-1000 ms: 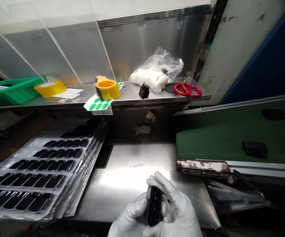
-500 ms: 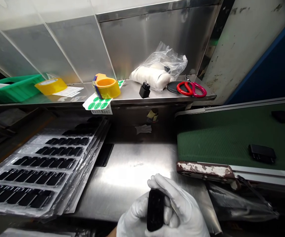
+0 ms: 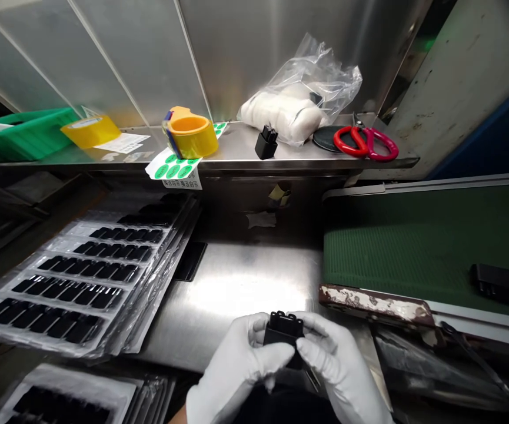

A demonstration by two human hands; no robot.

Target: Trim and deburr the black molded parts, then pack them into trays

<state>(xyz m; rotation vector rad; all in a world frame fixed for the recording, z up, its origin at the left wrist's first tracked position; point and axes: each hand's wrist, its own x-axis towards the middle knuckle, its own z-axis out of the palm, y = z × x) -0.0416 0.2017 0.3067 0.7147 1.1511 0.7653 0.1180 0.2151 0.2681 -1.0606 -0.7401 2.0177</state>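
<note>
Both my hands wear white gloves. Between them, low in the middle of the head view, is a small black plastic housing with several round posts along its top edge. My left hand grips its left side, the thumb lying across its front. My right hand pinches its right side between thumb and fingers. A thin, pale strip shows just below the part, beside the right thumb; I cannot tell what it is. The steel tabletop lies beyond my hands.
At left, stacked clear trays carry rows of black parts. A green conveyor belt with a black part runs at right. The back shelf bears yellow tape, a bag of white material, a black block and red-handled scissors.
The black part has turned from its smooth face to its posted end, and both hands have shifted their hold. The view has tilted down. The belt's black parts have moved right.
</note>
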